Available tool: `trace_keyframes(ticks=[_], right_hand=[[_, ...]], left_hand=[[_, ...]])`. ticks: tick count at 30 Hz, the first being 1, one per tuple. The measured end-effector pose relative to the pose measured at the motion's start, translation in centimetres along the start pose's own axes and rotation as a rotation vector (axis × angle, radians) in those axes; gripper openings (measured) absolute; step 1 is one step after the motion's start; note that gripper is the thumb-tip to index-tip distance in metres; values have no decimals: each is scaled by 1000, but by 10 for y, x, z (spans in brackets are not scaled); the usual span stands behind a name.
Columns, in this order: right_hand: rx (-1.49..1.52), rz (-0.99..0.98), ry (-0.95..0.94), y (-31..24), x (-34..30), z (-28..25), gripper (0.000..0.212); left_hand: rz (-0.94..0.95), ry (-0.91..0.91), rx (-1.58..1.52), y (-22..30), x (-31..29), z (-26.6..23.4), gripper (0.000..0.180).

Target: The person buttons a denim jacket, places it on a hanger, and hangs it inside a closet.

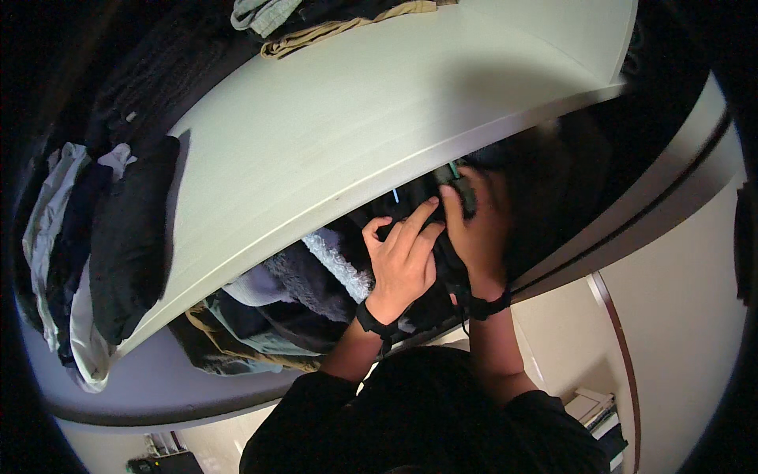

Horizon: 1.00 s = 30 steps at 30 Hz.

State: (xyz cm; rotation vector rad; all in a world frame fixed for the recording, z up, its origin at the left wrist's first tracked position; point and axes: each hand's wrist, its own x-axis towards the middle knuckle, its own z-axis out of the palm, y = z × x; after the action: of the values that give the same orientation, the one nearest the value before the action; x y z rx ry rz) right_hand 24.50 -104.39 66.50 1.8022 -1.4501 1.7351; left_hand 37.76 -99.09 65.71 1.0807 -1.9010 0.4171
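Observation:
Both my hands reach below the edge of a white shelf, into dark folded clothes [414, 193]. My left hand [401, 257] lies on the black fabric with its fingers stretched out and slightly apart. Just right of it, my right hand [480, 229] curls thumb and fingers around a dark garment [467, 197]; its fingertips are partly lost in shadow. A small green strip and a pale blue one show among the dark cloth near my fingers. Each wrist wears a black band.
The white shelf board [316, 158] slants above my hands, with folded clothes [347, 24] at its back. A stack of garments [134, 245] stands at its left end. Fluffy grey and white clothes [308, 268] lie under it, left of my hands. Books [592, 411] sit at lower right.

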Motion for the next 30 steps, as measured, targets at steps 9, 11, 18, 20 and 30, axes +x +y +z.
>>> trace_keyframes(ticks=[9, 11, 18, 20, 30], right_hand=[[10, 205, -307, 7, 2, 19, 19], [10, 234, -205, 17, -3, 31, 22], [18, 255, -58, 53, -1, 45, 28], [-5, 150, -64, 40, 2, 36, 28], [44, 232, -523, -13, 1, -1, 37]], left_hand=[[23, -9, -83, 0, 0, 5, 37], [19, -31, -91, -2, -2, 6, 37], [53, -112, -110, -2, 2, -4, 43], [15, -109, -104, -4, -2, -6, 44], [-225, 216, 20, 4, -6, 1, 39]])
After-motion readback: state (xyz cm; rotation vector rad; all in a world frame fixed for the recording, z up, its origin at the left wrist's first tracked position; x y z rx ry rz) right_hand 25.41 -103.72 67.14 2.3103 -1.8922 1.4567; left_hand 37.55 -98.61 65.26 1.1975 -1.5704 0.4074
